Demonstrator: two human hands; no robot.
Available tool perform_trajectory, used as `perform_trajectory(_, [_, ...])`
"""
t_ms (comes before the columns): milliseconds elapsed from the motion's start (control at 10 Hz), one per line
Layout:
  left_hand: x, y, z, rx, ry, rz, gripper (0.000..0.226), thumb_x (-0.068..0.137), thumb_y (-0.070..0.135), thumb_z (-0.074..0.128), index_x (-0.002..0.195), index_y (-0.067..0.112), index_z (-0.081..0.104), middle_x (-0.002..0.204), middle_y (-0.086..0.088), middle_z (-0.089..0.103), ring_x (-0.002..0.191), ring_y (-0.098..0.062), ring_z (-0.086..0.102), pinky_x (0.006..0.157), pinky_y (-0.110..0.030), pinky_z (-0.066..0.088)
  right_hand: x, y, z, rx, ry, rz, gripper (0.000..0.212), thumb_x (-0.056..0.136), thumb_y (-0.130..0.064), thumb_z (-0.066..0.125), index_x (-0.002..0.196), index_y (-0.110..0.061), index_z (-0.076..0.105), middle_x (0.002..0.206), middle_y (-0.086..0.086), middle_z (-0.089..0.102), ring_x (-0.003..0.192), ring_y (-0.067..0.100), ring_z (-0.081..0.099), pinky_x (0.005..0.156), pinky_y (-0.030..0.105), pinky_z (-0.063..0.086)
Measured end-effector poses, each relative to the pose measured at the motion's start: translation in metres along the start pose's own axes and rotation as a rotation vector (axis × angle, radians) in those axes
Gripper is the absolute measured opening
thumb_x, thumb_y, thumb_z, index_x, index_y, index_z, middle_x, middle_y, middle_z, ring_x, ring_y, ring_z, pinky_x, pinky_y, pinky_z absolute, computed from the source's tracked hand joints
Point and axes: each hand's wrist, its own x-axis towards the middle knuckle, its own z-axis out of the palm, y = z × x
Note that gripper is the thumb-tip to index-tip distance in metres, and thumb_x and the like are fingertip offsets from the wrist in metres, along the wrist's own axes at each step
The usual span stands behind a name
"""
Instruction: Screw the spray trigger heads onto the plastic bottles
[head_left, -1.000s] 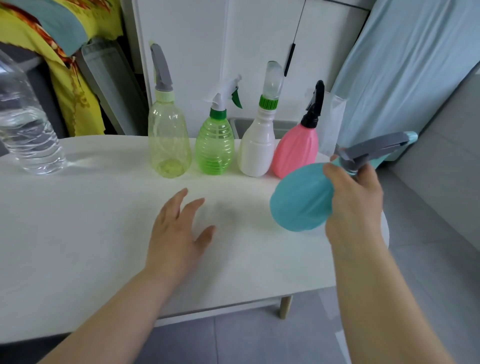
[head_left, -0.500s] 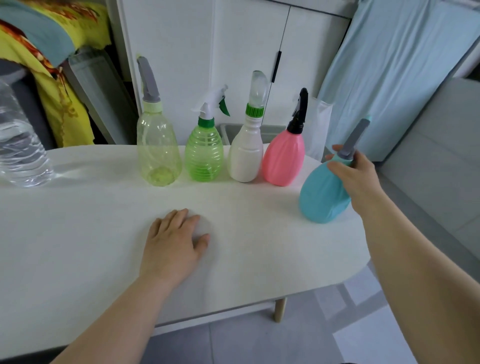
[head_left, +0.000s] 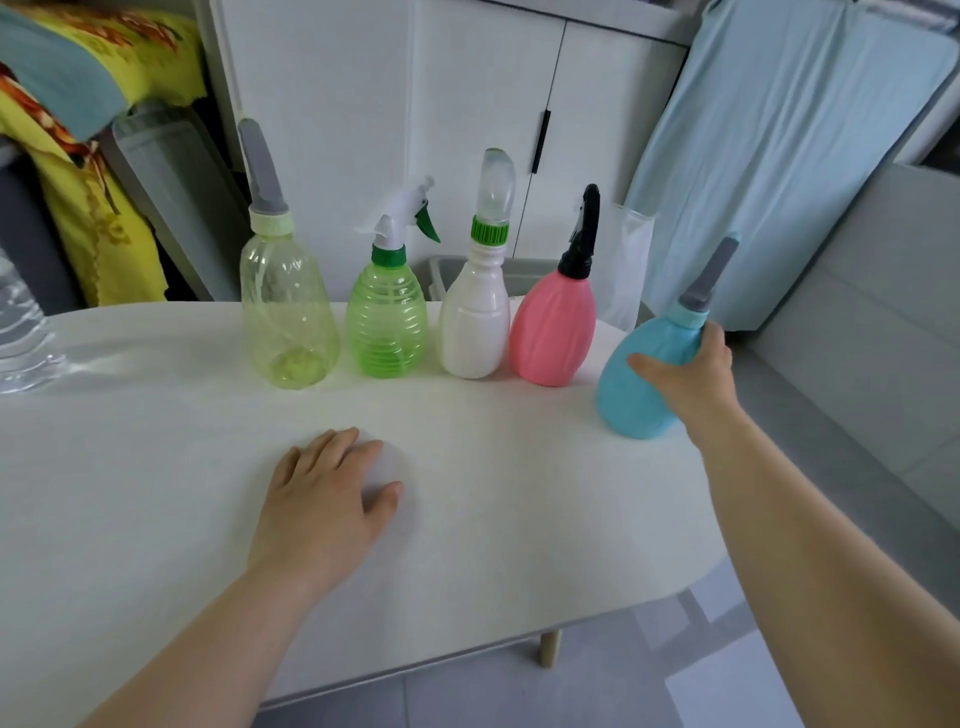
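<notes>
Head view. A white counter (head_left: 156, 467) carries five spray bottles in a row along its far edge, each fitted with a trigger head. From left to right: a clear yellow-tinted bottle (head_left: 289, 317) with a grey head, a green ribbed bottle (head_left: 387, 322) with a white and green head, a white bottle (head_left: 474, 332) with a green collar and a clear cap, a pink bottle (head_left: 553, 332) with a black head, and a blue bottle (head_left: 639, 384) with a grey head.

The first four stand upright, just beside one another. The blue bottle sits near the counter's right end, apart from the pink one, and leans to the right; whether its base rests fully on the counter cannot be confirmed from this angle.

The right hand (head_left: 685, 371) has its grip closed around the blue bottle's upper body, thumb across the front, just below the collar.

The left hand (head_left: 327, 493) lies palm down on the counter in front of the row, grip released, holding nothing.

A clear water bottle (head_left: 21, 332) stands at the counter's left edge, partly out of frame.
</notes>
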Motion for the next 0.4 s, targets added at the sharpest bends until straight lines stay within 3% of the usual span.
perform_trajectory(100, [0.001,0.000,0.001,0.001,0.010,-0.004,0.049,0.087,0.044,0.038,0.133,0.027,0.032,0.150,0.005,0.024,0.139,-0.011,0.015,0.112,-0.031,0.003,0.017,-0.002,-0.005,0.050,-0.073,-0.005,0.068,0.072,-0.018,0.072,0.128,-0.016,0.034,0.128,0.008,0.046,0.104,0.020,0.045,0.085,0.035,0.040])
perform_trajectory(400, [0.000,-0.001,0.001,0.010,0.007,-0.036,0.049,0.086,0.044,0.041,0.131,0.027,0.035,0.149,0.006,0.027,0.138,-0.012,0.017,0.111,-0.030,0.004,0.039,-0.002,0.007,0.101,-0.076,-0.081,0.071,0.074,-0.017,0.070,0.133,-0.016,0.029,0.131,0.007,0.046,0.108,0.019,0.045,0.088,0.032,0.039])
